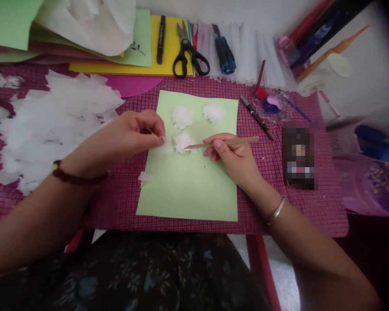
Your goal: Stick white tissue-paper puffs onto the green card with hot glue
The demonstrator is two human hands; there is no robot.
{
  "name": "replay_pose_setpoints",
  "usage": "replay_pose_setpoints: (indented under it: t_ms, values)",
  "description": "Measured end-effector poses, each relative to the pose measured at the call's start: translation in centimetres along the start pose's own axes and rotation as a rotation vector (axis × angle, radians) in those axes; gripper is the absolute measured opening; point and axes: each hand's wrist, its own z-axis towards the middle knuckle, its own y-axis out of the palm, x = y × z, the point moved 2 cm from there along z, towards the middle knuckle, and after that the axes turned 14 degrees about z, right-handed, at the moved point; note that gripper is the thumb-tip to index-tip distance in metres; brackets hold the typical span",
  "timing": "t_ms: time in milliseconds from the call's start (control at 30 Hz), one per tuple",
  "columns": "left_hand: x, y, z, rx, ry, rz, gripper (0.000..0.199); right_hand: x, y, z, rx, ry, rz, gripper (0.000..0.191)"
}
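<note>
A green sheet of paper (188, 190) lies on the table, bearing three fluffy white tissue-paper tufts. Two tufts are at the top, one on the left (182, 117) and one on the right (214, 113). My right hand (228, 151) grips a thin wooden stick (236, 141), whose tip touches the lower tuft (183, 140). Part of a drawn curve shows just under that tuft. On the other side, my left hand (139, 131) is pinched around a small, blurred piece of white tissue paper (165, 146) beside the lower tuft.
A heap of white tissue pieces (52, 116) spreads at the left. Scissors (188, 52), a black marker (161, 39) and a blue-black cutter (224, 52) lie along the back. To the right are a pen (256, 117), a paint dish (272, 105) and a blurred-out dark rectangular object (300, 157).
</note>
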Motion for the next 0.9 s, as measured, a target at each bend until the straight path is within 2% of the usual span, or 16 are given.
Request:
replay_pose_setpoints:
  t_ms: [67,133,267,300,433,567,633,833,900]
  values:
    - [1.8,1.2,-1.0,-0.134,0.102,0.07,0.009,0.0,0.0,0.1,-0.006,-0.01,0.006,0.021]
    - [2.8,2.8,-1.7,-0.182,0.154,0.142,0.011,0.1,0.0,0.1,-0.01,-0.013,0.002,0.022]
    - [2.3,5.1,-1.4,0.059,0.119,0.294,0.004,0.1,-0.1,0.1,-0.006,0.006,0.002,0.025]
    - [2.0,5.4,-1.1,0.088,0.105,0.313,0.003,0.1,-0.1,0.1,-0.006,0.007,0.008,0.026]
    - [1.2,5.8,-0.2,0.099,0.089,0.35,0.005,-0.2,-0.2,0.0,0.017,0.004,0.041,0.026]
    - [1.3,5.8,0.1,0.115,0.088,0.349,0.007,-0.6,-0.5,-0.6,0.163,-0.065,0.113,0.026]
    - [1.3,5.8,0.1,0.12,0.076,0.341,0.007,-0.9,-0.5,-1.1,0.191,-0.11,0.098,0.026]
    - [1.1,5.8,0.2,0.161,0.086,0.321,0.008,-0.9,0.2,-1.9,-0.009,-0.12,-0.042,0.022]
    - [1.0,5.9,0.3,0.175,0.087,0.313,0.01,-0.8,0.3,-1.9,-0.039,-0.129,-0.077,0.022]
